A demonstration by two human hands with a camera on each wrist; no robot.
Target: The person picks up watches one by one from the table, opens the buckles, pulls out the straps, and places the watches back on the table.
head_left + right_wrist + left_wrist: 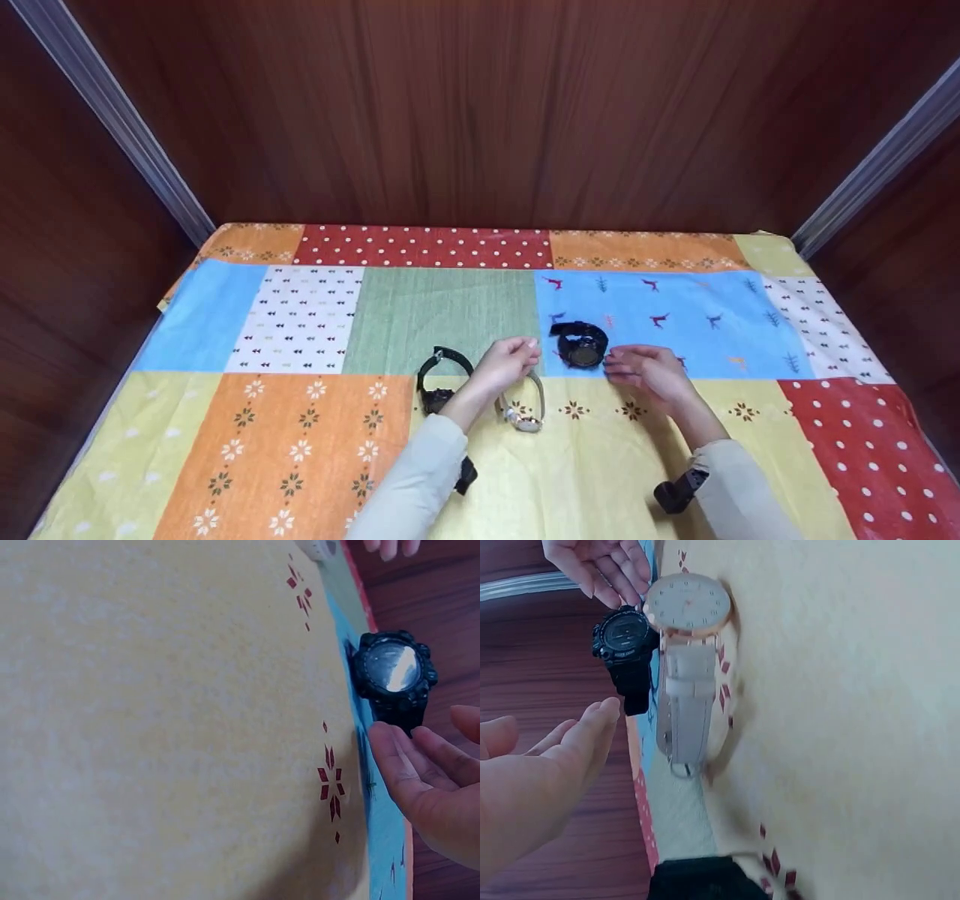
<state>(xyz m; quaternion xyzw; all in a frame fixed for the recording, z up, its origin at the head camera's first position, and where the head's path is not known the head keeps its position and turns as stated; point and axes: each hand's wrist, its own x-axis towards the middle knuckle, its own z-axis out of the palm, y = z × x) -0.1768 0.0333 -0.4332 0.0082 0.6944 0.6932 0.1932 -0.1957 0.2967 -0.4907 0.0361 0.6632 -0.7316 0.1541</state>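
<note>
A bulky black wristwatch (583, 352) stands on the blue patch of the cloth, its round dial facing me. Beside its right edge is my right hand (651, 375), with loosely extended fingertips close to the strap. In the right wrist view, those fingers (401, 765) overlap the lower strap of the watch (390, 669). My left hand (508, 365) hovers left of this watch, fingers relaxed and holding nothing. Below it stands a watch with a pale strap and white dial (688, 604). Another black watch (437, 400) stands further left, partly covered by my left forearm.
A patchwork-patterned cloth (300, 450) covers the table. Dark wood panels (450, 112) rise behind and at both sides, with metal strips (120, 120) at the corners. Small black cameras (679, 493) are strapped to both wrists.
</note>
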